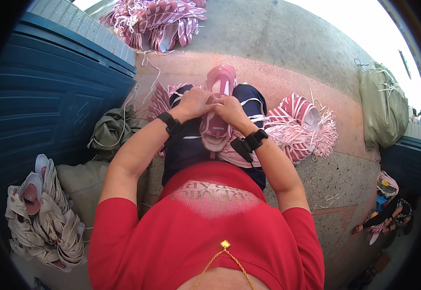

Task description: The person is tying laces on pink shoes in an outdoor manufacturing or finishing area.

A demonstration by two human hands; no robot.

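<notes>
Pinching white lace (pixel 250 101) with left hand (pixel 196 103) and right hand (pixel 231 111), fingertips drawn together, nearly meeting over the middle of a pink shoe upper (pixel 216 127). Lying lengthwise between navy-trousered thighs (pixel 187 153): dusky pink, rounded at both ends, white-striped beyond the fingers, paler at the near end, bearing small dark lettering.

Left hand (pixel 194 101), right hand (pixel 230 111) over a pink upper (pixel 215 126).
From afar, I see pink uppers (pixel 159 21) at eleven o'clock, pale uppers (pixel 43 217) at eight.
</notes>
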